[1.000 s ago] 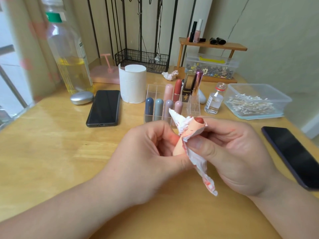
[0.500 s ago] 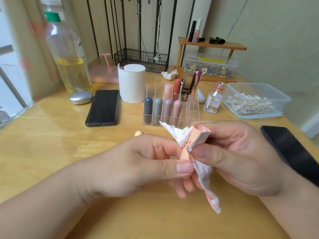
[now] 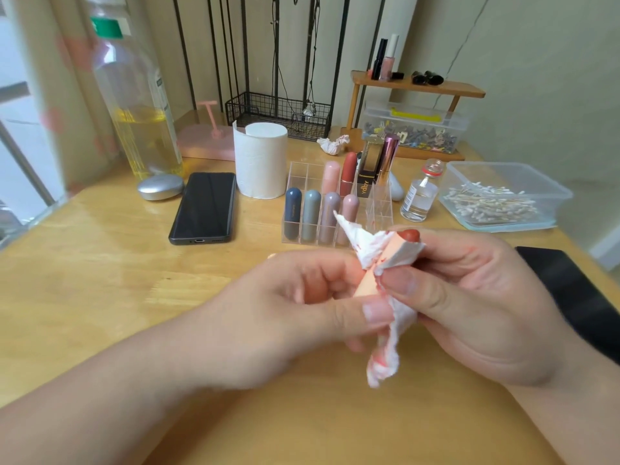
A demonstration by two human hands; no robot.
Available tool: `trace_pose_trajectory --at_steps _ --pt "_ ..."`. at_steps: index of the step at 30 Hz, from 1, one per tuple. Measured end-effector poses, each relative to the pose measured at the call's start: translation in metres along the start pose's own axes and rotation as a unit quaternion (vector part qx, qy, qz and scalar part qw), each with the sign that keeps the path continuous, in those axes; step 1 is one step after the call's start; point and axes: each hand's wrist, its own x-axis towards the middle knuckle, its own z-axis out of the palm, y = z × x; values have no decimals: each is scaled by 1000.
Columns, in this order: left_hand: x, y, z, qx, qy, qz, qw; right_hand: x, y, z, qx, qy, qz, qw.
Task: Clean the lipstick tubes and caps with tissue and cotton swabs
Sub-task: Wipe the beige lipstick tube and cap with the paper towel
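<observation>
My left hand grips the lower end of a peach lipstick tube, which points up and to the right. Its red tip sticks out at the top. My right hand pinches a white tissue stained red around the tube's upper part; the tissue's tail hangs down below my fingers. Behind my hands a clear acrylic organizer holds several capped lipsticks upright. A plastic box of cotton swabs stands at the right.
A tissue roll, a black phone, a silver case and a big bottle of yellow liquid stand at the back left. A small glass bottle, a crumpled tissue and a second phone lie to the right.
The tissue has slid down the tube, so the red tip shows again. My left thumb and fingers have shifted their grip on the tube's lower end.
</observation>
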Motion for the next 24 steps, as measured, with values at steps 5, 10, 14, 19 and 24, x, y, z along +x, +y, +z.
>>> trace_pose_trajectory --at_steps 5,10,14,19,24 --pt "0 6 6 41 22 -19 999 1 1 -5 3 0 26 1000" --pt "0 -5 11 114 185 -4 976 1 7 1 -110 52 -18 992" --pt "1 -1 -1 76 32 -15 996 -1 2 0 -103 30 -11 994" --pt "2 -1 -5 112 0 -32 993 0 -3 -4 -117 7 4 993" --pt "-1 -4 6 142 155 7 978 0 0 2 -174 17 -37 984"
